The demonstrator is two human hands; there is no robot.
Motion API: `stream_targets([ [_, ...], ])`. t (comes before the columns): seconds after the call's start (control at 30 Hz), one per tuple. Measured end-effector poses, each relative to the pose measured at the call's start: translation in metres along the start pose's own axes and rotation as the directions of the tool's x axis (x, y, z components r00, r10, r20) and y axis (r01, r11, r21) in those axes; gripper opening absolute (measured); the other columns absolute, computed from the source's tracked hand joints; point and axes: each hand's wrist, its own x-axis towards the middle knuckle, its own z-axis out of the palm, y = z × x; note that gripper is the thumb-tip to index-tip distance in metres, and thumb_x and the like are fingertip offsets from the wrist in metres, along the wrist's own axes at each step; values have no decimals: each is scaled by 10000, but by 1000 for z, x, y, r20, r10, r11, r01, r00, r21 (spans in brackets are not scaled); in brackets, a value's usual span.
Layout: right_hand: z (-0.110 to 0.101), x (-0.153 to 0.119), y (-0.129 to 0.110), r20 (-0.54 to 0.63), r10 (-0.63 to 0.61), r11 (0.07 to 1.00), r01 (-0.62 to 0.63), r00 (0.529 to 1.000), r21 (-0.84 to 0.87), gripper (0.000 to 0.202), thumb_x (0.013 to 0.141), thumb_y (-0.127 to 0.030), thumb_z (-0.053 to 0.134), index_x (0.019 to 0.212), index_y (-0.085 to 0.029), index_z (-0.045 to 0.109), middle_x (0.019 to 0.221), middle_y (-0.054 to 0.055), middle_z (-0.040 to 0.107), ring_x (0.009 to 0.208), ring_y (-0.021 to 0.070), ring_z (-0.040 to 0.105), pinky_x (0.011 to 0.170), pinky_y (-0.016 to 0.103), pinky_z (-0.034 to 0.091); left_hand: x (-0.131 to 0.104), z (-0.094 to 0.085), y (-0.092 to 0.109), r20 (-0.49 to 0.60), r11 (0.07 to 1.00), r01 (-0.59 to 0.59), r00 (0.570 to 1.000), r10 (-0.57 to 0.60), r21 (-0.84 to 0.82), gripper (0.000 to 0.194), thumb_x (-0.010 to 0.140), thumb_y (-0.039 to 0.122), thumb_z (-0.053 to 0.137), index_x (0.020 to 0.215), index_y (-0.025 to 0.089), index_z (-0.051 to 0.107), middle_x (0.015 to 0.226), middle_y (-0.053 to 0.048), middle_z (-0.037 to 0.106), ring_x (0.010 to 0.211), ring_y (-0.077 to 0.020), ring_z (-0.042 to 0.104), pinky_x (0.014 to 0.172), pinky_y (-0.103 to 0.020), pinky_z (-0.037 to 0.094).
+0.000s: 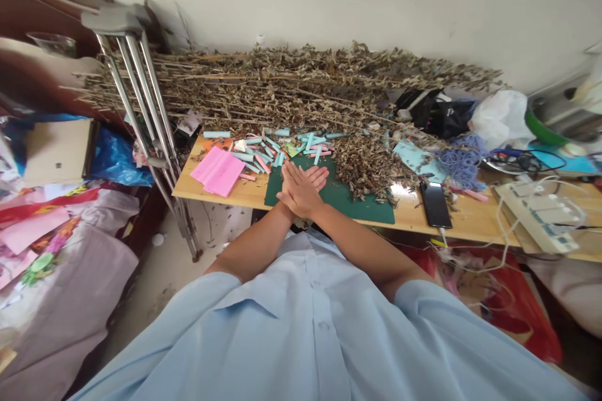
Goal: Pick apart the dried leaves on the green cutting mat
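Over the green mat (pixel 371 210), my right hand (pixel 300 193) lies across my left hand (pixel 320 178), palm against palm. The fingers of both are stretched out; whatever may be between the palms is hidden. Pink paper sheets (pixel 219 171) lie to the left. Just beyond the hands are small blue and pink paper rolls (pixel 268 153). A heap of crumbled dry leaves (pixel 364 166) covers the mat's right part.
Long dried leafy stems (pixel 282 84) lie along the wall. Crutches (pixel 150 106) stand at the table's left. Rightward are a black phone (pixel 436 205), blue twine (pixel 463 160) and a power strip (pixel 538 216) with cables. A cloth-covered surface (pixel 89 263) is at far left.
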Motion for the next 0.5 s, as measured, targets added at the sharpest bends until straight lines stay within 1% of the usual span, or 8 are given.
stream_targets([
  [0.1, 6, 18, -3, -10, 24, 1000, -24, 1000, 14, 793, 964, -566, 352, 1571, -126, 89, 1638, 120, 88, 1522, 269, 46, 1235, 506, 110, 6, -12, 1, 88, 995, 64, 994, -57, -73, 731, 934, 572, 177, 1537, 162, 228, 1570, -158, 323, 1495, -276, 199, 1195, -545, 120],
  [0.2, 8, 30, 10, -45, 40, 999, -39, 998, 16, 776, 963, -552, 368, 1566, -122, 137, 1642, 102, 83, 1524, 255, 39, 1243, 478, 97, 9, -18, 2, 152, 993, 96, 985, -84, -75, 759, 929, 589, 202, 1515, 114, 288, 1549, -194, 348, 1481, -305, 242, 1201, -530, 116],
  [0.27, 5, 31, 23, -57, 50, 999, -50, 997, 10, 761, 963, -525, 383, 1565, -123, 149, 1643, 93, 84, 1524, 252, 34, 1246, 481, 80, 9, -16, 3, 165, 993, 94, 983, -82, -65, 758, 925, 625, 220, 1497, 142, 340, 1539, -168, 378, 1479, -306, 251, 1205, -526, 123],
  [0.37, -3, 22, 40, -36, 76, 997, -76, 996, 3, 745, 961, -490, 393, 1566, -134, 143, 1642, 93, 100, 1523, 266, 38, 1235, 539, 61, 5, -8, 4, 157, 996, 74, 985, -65, -55, 713, 924, 667, 235, 1478, 241, 379, 1527, -78, 421, 1489, -288, 230, 1205, -563, 123],
  [0.43, -8, 10, 45, -11, 69, 998, -69, 998, 2, 757, 953, -496, 411, 1566, -140, 145, 1643, 96, 93, 1522, 279, 27, 1229, 563, 53, 1, -2, 6, 130, 997, 70, 989, -64, -45, 703, 932, 671, 221, 1462, 250, 410, 1524, -61, 428, 1496, -278, 210, 1218, -546, 110],
  [0.5, -9, -1, 41, 4, 63, 998, -63, 998, 5, 770, 950, -505, 418, 1568, -141, 136, 1642, 100, 89, 1522, 287, 26, 1227, 573, 54, -1, 1, 8, 51, 999, 38, 998, -36, -33, 702, 941, 665, 208, 1449, 238, 435, 1521, -63, 432, 1499, -277, 191, 1229, -518, 98],
])
